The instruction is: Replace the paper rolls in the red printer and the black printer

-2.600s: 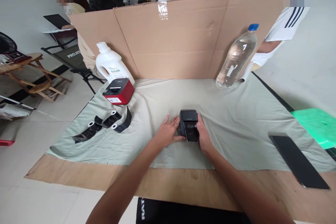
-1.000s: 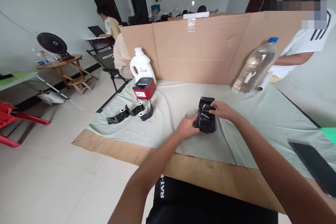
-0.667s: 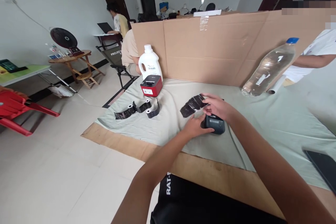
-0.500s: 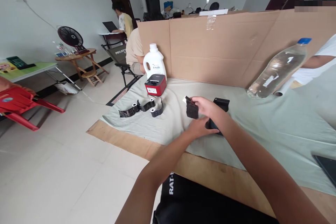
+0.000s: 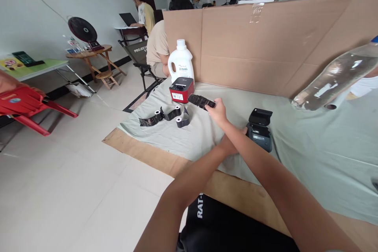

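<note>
My right hand [image 5: 219, 111] is closed on a roll of black paper [image 5: 201, 101], whose loose strip points left towards a red and black receipt printer [image 5: 181, 90]. My left hand [image 5: 232, 143] grips the left side of a small dark portable printer [image 5: 261, 139]; my right forearm crosses in front and hides part of that hand. The portable printer's lid [image 5: 260, 117] stands raised, and its paper bay shows no roll. Several more black paper rolls [image 5: 173, 115] with white cores lie on the cloth left of my hands, their strips partly unwound.
A white jug [image 5: 181, 63] stands behind the red printer. A cardboard panel [image 5: 251, 51] closes off the table's back. A large water bottle [image 5: 333, 76] leans at the right, beside a tube [image 5: 330, 106]. Under the cloth [image 5: 310, 157] lies a wooden board [image 5: 141, 145].
The portable printer's lid was opened and my right hand lifted the black paper roll out, carrying it left. My left hand stays at the printer. The view has turned left.
</note>
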Demonstrator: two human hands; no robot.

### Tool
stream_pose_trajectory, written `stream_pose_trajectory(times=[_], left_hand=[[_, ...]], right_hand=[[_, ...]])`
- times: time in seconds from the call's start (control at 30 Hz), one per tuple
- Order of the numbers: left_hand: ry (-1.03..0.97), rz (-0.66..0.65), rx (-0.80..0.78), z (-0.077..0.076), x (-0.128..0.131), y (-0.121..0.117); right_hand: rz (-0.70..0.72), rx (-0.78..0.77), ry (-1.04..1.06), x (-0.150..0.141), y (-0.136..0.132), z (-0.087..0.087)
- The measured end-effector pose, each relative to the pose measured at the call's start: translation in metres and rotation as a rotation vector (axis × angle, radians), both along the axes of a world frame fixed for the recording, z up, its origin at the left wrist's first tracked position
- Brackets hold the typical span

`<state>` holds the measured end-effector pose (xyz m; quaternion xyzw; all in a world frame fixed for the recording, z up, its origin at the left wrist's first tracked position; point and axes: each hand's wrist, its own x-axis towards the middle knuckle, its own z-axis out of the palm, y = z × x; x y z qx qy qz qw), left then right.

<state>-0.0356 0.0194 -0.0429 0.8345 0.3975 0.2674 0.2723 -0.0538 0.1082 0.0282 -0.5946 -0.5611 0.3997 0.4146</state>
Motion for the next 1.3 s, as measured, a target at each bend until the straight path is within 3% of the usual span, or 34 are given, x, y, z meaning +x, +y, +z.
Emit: stream_pose_trajectory(times=[0.13, 0.3, 0.4, 0.5, 0.57, 0.63, 0.73, 0.83, 0.93, 1.03, 1.17, 1.3], left_hand=[[0.026, -0.016, -0.037, -0.004, 0.003, 0.003], [0.079, 0.0, -0.114, 0.014, 0.003, 0.0], [0.113, 0.004, -0.128, 0.024, 0.0, -0.004], [0.14, 0.013, -0.181, 0.035, -0.004, -0.009], [0.152, 0.023, -0.219, 0.044, -0.007, -0.012], [0.158, 0.005, -0.247, 0.049, -0.009, -0.013], [0.162, -0.012, -0.264, 0.048, -0.009, -0.01], [0.17, -0.007, -0.244, 0.035, -0.007, -0.003], [0.174, -0.013, -0.196, 0.022, -0.005, 0.001], [0.07, 0.042, -0.075, 0.016, -0.004, -0.003], [-0.064, 0.106, 0.049, 0.017, -0.003, -0.009], [-0.152, 0.148, 0.309, 0.023, 0.002, -0.009]], right_hand=[[0.103, 0.326, -0.5, -0.017, -0.003, -0.014], [0.166, 0.273, -0.813, -0.031, -0.007, -0.026], [0.184, 0.283, -0.858, -0.032, -0.011, -0.024], [0.242, 0.523, -0.831, -0.034, -0.021, -0.014], [0.43, 0.704, -0.794, -0.043, -0.031, -0.007], [0.65, 0.783, -0.79, -0.058, -0.04, -0.003], [0.784, 0.761, -0.853, -0.082, -0.051, -0.001], [0.753, 0.655, -0.723, -0.084, -0.059, 0.004], [0.69, 0.434, -0.204, -0.047, -0.07, 0.018], [0.644, 0.197, 0.273, 0.028, -0.086, 0.038], [0.554, 0.054, 0.406, 0.156, -0.108, 0.047], [0.26, 0.073, 0.244, 0.248, -0.119, 0.029]])
